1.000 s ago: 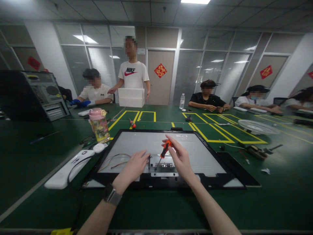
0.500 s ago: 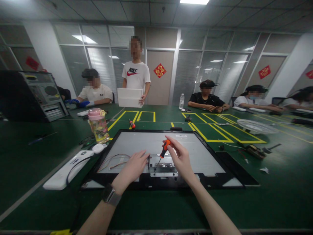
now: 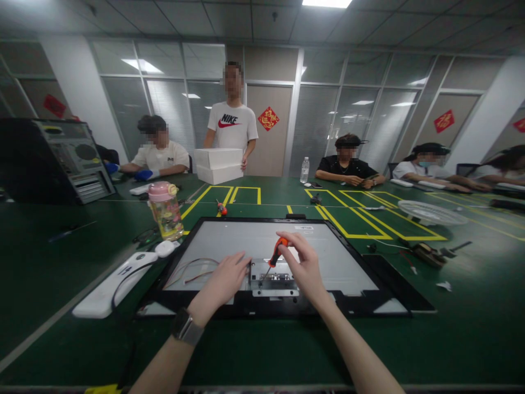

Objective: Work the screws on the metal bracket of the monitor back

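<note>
A flat display panel (image 3: 340,257) with a black frame lies on the green table in front of me. Near its front edge sits a metal bracket (image 3: 275,292). My right hand (image 3: 303,260) pinches the handle of an orange and black screwdriver (image 3: 275,253), whose tip points down at the left part of the bracket. The screwdriver leans to the right at its top. My left hand (image 3: 230,276) lies flat on the panel, fingertips at the bracket's left edge. Thin cables (image 3: 180,269) run over the panel beside that hand.
Left of the panel are a white power bank (image 3: 109,290), a pink-lidded bottle (image 3: 164,210) and a computer case (image 3: 61,164). A dark tablet-like slab (image 3: 400,284) lies at the right. Across the table a standing person (image 3: 233,126) holds white boxes (image 3: 219,165); several others sit.
My right hand and the screwdriver have shifted down slightly, the tip staying at the bracket. My left hand keeps its place. The standing person and boxes have moved a little right.
</note>
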Available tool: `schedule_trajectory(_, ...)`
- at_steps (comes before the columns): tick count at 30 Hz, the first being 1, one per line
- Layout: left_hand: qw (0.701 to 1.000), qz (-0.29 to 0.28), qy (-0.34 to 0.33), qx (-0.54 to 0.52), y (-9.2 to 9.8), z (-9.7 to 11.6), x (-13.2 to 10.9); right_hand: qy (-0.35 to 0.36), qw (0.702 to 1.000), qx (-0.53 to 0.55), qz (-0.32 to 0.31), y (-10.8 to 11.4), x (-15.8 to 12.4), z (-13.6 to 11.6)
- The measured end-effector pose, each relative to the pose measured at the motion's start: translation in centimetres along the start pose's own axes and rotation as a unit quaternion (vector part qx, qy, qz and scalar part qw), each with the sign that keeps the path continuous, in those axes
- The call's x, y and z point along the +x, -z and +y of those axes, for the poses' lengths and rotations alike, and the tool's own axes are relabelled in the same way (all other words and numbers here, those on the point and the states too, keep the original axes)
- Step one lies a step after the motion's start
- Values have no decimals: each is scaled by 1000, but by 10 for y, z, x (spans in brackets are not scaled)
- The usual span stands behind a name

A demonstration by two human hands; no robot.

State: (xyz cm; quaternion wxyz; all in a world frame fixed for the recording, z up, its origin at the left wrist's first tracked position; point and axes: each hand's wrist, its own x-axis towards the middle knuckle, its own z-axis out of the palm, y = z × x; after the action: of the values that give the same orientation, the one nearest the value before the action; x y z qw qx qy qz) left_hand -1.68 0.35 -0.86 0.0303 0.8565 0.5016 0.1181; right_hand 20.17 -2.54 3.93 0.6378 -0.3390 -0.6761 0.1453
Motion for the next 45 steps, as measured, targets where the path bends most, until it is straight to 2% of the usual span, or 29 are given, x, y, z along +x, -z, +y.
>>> schedule_trajectory(2,1000,-2,-2,1,1,1,0,3,1000,-4,2,1,0,0)
schedule_trajectory(7,1000,-3,2,12,1,2,-1,-28,997,62,-47,0,0,0)
schedule_trajectory(13,1000,4,-8,7,-3,-1,1,-16,1000,20,9,0,1,0)
schedule_trajectory(18,1000,-1,-7,7,-2,-1,0,-36,996,74,-39,0,0,0)
schedule_trajectory(24,1000,-20,3,22,5,5,-1,-16,999,38,18,-1,1,3)
schedule_trajectory(30,1000,-15,4,19,4,5,-1,-46,996,70,-25,0,0,0)
schedule_trajectory(36,999,-19,4,29,5,6,-1,-19,999,24,26,0,2,2)
schedule_trajectory(42,999,-23,5,40,8,8,0,-44,995,81,-37,1,0,2)
schedule_trajectory(45,999,-24,5,40,7,8,0,-30,999,39,-11,1,0,1)
